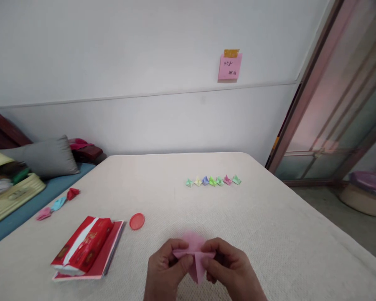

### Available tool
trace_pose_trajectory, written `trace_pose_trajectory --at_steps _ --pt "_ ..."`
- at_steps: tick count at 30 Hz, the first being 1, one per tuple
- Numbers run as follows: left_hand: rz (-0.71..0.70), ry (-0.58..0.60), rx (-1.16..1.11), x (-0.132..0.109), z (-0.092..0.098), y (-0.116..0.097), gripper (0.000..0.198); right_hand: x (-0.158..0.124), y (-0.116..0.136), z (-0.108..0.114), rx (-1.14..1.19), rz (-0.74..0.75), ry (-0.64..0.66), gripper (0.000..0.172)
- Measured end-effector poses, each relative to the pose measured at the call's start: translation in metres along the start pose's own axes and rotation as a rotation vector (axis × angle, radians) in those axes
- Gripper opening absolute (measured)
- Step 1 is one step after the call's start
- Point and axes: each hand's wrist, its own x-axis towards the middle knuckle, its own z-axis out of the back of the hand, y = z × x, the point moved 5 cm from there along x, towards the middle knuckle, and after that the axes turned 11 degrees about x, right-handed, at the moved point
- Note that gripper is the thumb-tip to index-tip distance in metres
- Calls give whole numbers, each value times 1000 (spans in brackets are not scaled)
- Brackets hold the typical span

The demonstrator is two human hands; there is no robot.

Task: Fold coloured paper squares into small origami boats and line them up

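A pink folded paper is held up between both hands at the near middle of the table, with a crease line across it and a pointed flap hanging down. My left hand pinches its left side between thumb and fingers. On the other side, my right hand grips the paper the same way, thumb in front. Parts of the paper behind the fingers are hidden.
Several small folded paper pieces stand in a row farther back on the cream tablecloth. At left lie a red tissue pack on coloured sheets, a red round lid, and paper pieces near the edge.
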Motion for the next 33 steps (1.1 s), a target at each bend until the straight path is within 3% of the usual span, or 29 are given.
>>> trace_pose_trajectory --at_steps 17,29,33 --pt "24 -33 -171 -4 -8 -1 33 2 -5 2 -21 -10 2 12" --pt "10 -67 -60 -3 -6 1 31 2 -4 -3 -14 4 -15 13" --pt "4 -78 -55 -4 -8 1 29 2 -7 -1 9 13 -75 14"
